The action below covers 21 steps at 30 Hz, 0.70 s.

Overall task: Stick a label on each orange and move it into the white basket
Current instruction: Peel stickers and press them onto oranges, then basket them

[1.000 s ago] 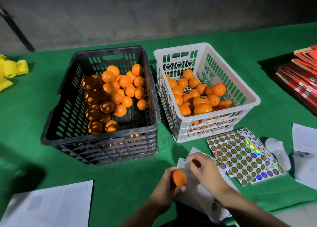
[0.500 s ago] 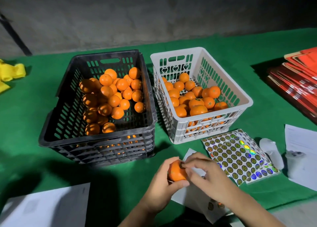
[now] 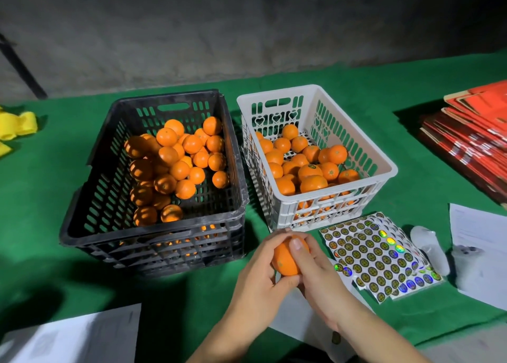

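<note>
Both hands hold one orange (image 3: pixel 285 261) just in front of the white basket (image 3: pixel 386 168). My left hand (image 3: pixel 258 277) grips it from the left and below. My right hand (image 3: pixel 318 275) curls round its right side with the thumb pressed on top. The label is hidden under that thumb. The white basket holds several oranges (image 3: pixel 307 165). Left of it, the black crate (image 3: pixel 153 236) holds several more oranges (image 3: pixel 175 165). Sheets of round shiny labels (image 3: pixel 375 255) lie to the right of my hands.
White paper sheets lie at the front left (image 3: pixel 79 338) and right edge (image 3: pixel 477 228). A white plastic object (image 3: pixel 430 247) lies beside the labels. Red booklets (image 3: pixel 474 135) are stacked at far right, yellow cloth (image 3: pixel 16 126) at far left. A green cloth (image 3: pixel 41 198) covers the table.
My right hand brought a label from the sheet onto the orange and now presses on it with the thumb. Both hands with the orange moved closer to the white basket.
</note>
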{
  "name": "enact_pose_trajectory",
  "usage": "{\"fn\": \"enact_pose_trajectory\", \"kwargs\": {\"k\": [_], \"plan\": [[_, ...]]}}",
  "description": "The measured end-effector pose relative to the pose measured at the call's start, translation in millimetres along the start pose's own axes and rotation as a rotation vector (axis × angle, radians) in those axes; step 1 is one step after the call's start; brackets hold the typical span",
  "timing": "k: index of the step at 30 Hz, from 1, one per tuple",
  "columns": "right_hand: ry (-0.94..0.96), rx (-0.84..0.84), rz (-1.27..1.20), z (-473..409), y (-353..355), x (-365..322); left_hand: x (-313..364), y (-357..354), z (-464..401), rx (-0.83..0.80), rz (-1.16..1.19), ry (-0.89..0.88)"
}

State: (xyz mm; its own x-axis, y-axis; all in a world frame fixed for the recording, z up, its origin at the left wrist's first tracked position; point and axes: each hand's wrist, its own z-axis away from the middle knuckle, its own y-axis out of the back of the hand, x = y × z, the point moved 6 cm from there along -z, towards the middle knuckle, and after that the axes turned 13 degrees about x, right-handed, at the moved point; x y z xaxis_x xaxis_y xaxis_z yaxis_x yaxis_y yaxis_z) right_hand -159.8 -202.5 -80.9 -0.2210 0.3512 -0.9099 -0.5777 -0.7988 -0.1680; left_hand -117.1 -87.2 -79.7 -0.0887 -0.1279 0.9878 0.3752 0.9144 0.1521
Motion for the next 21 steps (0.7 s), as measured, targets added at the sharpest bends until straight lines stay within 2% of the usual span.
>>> {"fn": "enact_pose_trajectory", "kwargs": {"k": [7, 13, 15, 21], "plan": [[0.154, 0.025, -0.028, 2.7, -1.4, -12.5, 14.7, -2.5, -0.3, -0.008, 0.107, -0.036], [0.159, -0.078, -0.072, 0.3, -10.2, -50.6, 46.3, 9.4, -20.7, 0.010, -0.031, -0.164], [0.135, -0.122, -0.094, -0.1, -15.9, -60.8, 50.5, 11.0, -27.7, 0.022, -0.070, -0.154], [0.220, -0.027, 0.040, -3.5, -20.4, -73.5, 43.1, 8.2, -33.5, 0.062, -0.005, -0.074]]}}
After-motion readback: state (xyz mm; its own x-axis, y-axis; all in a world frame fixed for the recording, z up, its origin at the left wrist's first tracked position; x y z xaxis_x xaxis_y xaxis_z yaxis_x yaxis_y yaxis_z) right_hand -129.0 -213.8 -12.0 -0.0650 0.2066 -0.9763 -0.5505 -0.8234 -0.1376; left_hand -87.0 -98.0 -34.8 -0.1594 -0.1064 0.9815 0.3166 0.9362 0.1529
